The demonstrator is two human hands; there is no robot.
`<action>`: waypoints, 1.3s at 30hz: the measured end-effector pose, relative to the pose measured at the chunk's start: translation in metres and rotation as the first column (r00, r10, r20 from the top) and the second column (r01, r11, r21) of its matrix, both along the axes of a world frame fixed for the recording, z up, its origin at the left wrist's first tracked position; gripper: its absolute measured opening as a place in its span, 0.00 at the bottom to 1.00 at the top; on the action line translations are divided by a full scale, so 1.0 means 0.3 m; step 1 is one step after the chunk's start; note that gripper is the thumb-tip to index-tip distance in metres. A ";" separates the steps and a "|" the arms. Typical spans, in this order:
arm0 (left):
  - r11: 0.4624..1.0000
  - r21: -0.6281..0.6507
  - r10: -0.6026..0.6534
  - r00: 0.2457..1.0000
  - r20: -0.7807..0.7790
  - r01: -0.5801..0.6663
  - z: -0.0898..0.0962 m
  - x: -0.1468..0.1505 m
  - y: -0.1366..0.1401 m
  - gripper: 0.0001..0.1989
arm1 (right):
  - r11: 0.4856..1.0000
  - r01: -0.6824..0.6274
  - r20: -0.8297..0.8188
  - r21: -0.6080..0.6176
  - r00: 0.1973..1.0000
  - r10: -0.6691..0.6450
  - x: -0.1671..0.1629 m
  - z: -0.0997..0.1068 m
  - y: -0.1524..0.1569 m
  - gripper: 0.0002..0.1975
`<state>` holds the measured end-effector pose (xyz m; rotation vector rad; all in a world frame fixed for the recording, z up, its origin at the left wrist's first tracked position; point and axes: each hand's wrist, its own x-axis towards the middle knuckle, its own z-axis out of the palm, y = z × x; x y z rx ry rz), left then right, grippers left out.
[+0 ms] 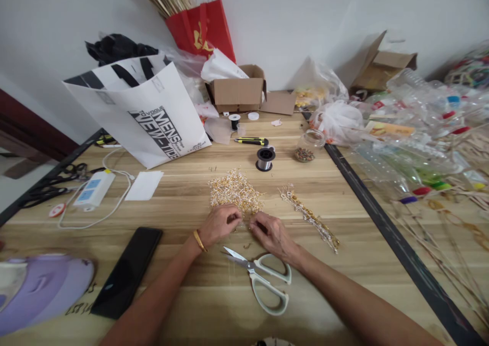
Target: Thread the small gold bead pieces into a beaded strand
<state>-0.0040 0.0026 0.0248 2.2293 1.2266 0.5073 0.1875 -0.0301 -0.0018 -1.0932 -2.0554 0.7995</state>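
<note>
My left hand [221, 222] is closed in a pinch at the near edge of a pile of small gold and clear beads [234, 189]. Facing it, my right hand [270, 232] pinches too, with its fingertips close to the left ones. Whatever sits between the fingertips is too small to make out. Just below the hands lie scissors [250, 267] with pale handles, their blades parted. To the right of the pile rests a bundle of beaded strands [313, 216]. A spool of thin wire [265, 159] stands behind the beads.
A black phone [128, 272] and a white power strip [93, 190] lie on the left. Farther back are a yellow-black utility knife [251, 141], a jar of beads [305, 150], a white paper bag [141, 111] and a cardboard box [239, 92]. Plastic bottles [385, 167] crowd the right.
</note>
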 end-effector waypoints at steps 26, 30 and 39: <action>0.962 -0.261 0.158 0.936 0.314 -0.075 -0.006 -0.010 0.012 0.05 | 1.000 -0.006 -0.004 -0.006 1.000 0.006 0.001 -0.003 0.002 0.05; 0.995 -0.088 0.057 0.980 0.189 -0.041 -0.007 -0.003 0.005 0.07 | 1.000 0.000 -0.009 0.008 1.000 0.000 -0.001 0.001 0.003 0.06; 0.985 0.146 -0.077 0.991 -0.113 0.094 -0.006 0.021 -0.019 0.09 | 1.000 0.006 -0.010 0.008 1.000 -0.006 -0.002 -0.006 0.003 0.06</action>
